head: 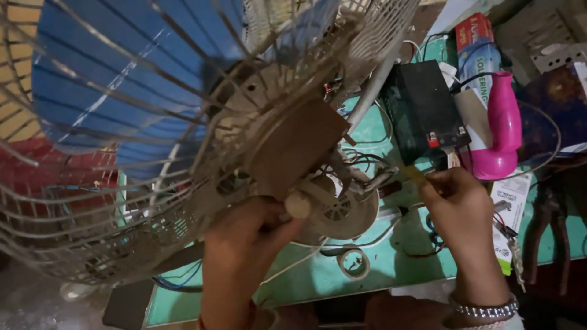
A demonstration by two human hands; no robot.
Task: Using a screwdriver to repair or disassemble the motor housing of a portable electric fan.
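Fan motor housing point(333, 211) sits low at centre, tipped over the teal tabletop point(391, 263), with the wire guard point(122, 201) and blue blades point(110, 79) rearing up to our left. Nearest us, our left hand point(257, 229) clenches a rounded knob point(298, 205) at the back of the housing and seems to carry much of the fan's weight. Our right hand point(455, 195) pinches a thin yellow-handled tool point(411, 174), its tip in among the loose wires point(361, 168) at the motor.

Risks, as we judge them:
- The left grip is narrow for a top-heavy fan; if it slips, the guard could swing down onto the tabletop.
- The tool tip works close to bare wires; a twitch could snag or pull one free.
- A tape roll point(353, 263) lies just under the housing and could be knocked off.

Farther back stand a black battery point(422, 110) and a pink hot-air tool point(502, 128). Leads trail between them and the motor; we cannot tell whether anything is live.
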